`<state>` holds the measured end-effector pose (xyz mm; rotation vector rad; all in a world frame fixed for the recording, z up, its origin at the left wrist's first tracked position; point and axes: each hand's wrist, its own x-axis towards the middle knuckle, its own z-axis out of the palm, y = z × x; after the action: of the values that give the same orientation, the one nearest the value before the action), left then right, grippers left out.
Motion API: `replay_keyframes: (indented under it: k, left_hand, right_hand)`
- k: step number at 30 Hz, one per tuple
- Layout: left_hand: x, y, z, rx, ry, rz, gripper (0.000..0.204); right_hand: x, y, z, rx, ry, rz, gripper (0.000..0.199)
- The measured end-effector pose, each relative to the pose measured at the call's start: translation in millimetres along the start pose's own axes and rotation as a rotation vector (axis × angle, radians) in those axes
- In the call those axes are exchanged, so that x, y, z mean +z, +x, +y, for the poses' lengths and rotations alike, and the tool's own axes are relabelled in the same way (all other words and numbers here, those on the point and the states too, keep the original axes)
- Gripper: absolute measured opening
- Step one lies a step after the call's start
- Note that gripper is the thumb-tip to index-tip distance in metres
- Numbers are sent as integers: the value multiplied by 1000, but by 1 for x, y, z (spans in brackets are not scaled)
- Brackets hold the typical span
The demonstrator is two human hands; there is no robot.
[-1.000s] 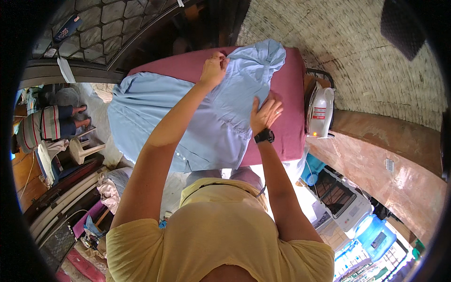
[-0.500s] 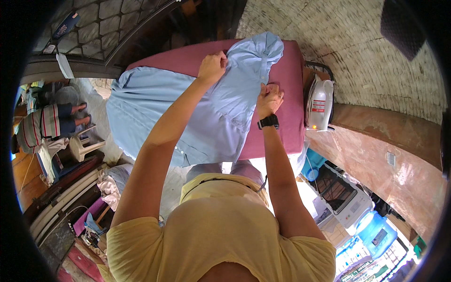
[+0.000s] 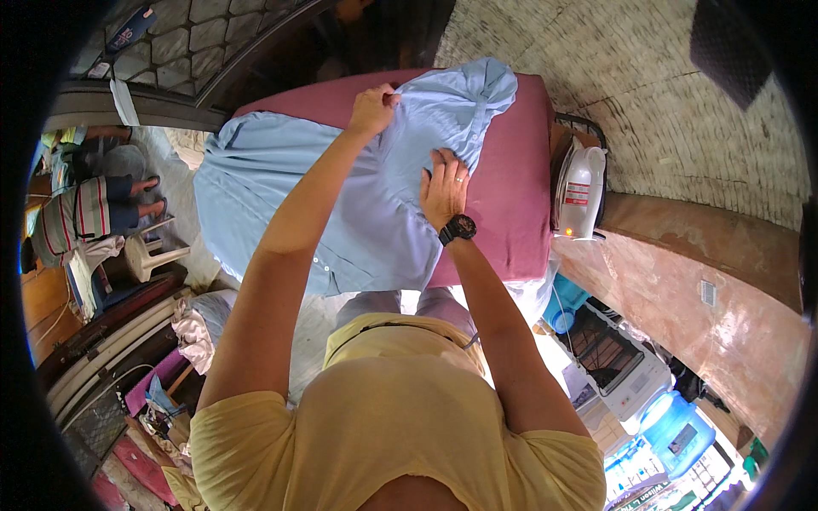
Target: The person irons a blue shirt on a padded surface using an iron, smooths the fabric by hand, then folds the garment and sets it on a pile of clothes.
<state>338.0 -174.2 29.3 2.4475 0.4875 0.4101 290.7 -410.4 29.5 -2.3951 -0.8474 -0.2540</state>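
A light blue buttoned shirt [image 3: 341, 204] lies spread over a surface covered in maroon cloth [image 3: 520, 213], with one sleeve stretched toward the far right. My left hand [image 3: 375, 109] is closed on the shirt's far edge, near where that sleeve joins the body. Flat on the cloth of the sleeve rests my right hand [image 3: 445, 186], fingers stretched out and somewhat apart. The cuff end [image 3: 490, 81] of the sleeve lies bunched at the far right. Beyond the surface's right edge, a white clothes iron [image 3: 582, 192] with a small orange light stands on its rest.
A stone-like ledge [image 3: 716, 294] runs along the right. Large blue water bottles [image 3: 682, 434] stand at the lower right. On the left sits a person in a striped shirt [image 3: 64, 223], near a beige stool [image 3: 153, 258]. A dark metal lattice [image 3: 183, 51] is at the far left.
My right hand has moved left from the sleeve's near edge and opened flat on the cloth. My left hand has shifted slightly left and away, still on the shirt's edge.
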Motion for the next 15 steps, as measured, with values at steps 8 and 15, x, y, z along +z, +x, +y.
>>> replay_keyframes:
  k: [8, 15]
  left_hand:
    - [-19, -17, -10, -85, 106, -347, 34]
    - [-35, -54, 13, -121, 140, -315, 28]
  right_hand:
    - [-18, 7, -9, -84, -134, -80, 48]
    - [12, 32, -9, -245, 18, -198, 50]
